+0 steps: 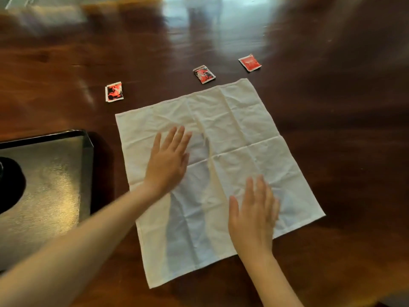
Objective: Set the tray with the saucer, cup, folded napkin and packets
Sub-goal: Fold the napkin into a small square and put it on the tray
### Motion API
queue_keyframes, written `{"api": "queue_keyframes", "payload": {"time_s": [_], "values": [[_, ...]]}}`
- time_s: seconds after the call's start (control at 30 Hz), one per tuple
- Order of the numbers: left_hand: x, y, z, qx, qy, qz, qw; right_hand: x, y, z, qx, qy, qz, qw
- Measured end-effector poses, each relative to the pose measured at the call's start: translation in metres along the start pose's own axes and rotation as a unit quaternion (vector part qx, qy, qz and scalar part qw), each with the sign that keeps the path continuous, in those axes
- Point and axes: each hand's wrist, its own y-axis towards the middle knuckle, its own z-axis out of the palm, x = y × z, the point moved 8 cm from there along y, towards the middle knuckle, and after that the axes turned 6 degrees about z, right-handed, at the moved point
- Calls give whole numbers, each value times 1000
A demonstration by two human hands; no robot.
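head view, left to right over a dark, glossy wooden tabletop point(332, 129). at far left, a dark metal tray point(55, 173) with a raised rim, and a round black shape point(11, 185) on its floor, cut by the frame edge, too dim to identify. just right of the tray and farther off, a red-and-black packet point(114, 91) lying flat on the wood. in the middle, a white cloth napkin point(232, 134) spread fully open, creased along old fold lines, set slightly askew, near edge close to the viewer. left hand point(168, 162) palm down on the napkin's left-centre, fingers point(177, 138) extended and slightly spread, gripping nothing, forearm crossing the tray's near right corner. beyond the napkin's far edge, a second red-and-black packet point(204, 74), just clear of the cloth. right hand point(253, 216) flat over the napkin's near right part, fingers point(261, 189) straight and close together, blurred, holding nothing; contact with the cloth unclear. farther right and farther away, a plain red packet point(250, 62), apart from the napkin's far corner. all three packets off the tray.
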Motion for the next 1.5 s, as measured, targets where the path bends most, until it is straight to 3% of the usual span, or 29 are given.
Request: {"api": "queue_keyframes", "payload": {"time_s": [0.07,0.17,0.23,0.4,0.5,0.8,0.9,0.97,1.1,1.17,1.23,1.4,1.5], "values": [[-16,-43,14,-10,-78,-120,990,47,21,24,46,4,-145,988],[-18,-85,35,40,-32,-171,984,78,36,62,102,-39,-279,954],[0,-91,34,40,0,-187,982,59,56,61,84,-46,-266,959],[26,-96,29,40,-1,-208,977,-45,123,27,34,-56,-114,991],[29,-95,30,51,-6,-204,978,-78,128,12,35,-88,-99,990],[45,-58,33,61,3,-118,991,-102,100,8,17,-95,-43,994],[40,-62,26,87,-25,-125,988,-102,94,8,44,-62,-40,996],[17,-78,18,86,-54,-78,992,-102,81,3,69,-12,-68,995],[-54,-156,17,142,-85,117,979,-98,17,2,142,-8,-230,963],[-61,-178,20,167,-85,133,973,-104,-1,5,195,-41,-266,943],[-65,-176,12,144,-64,150,976,-106,-3,3,218,-95,-286,928],[-75,-168,5,92,17,237,967,-92,-6,-2,199,-204,-313,906],[-70,-167,4,118,22,212,970,-83,-13,0,204,-239,-290,904]]}}
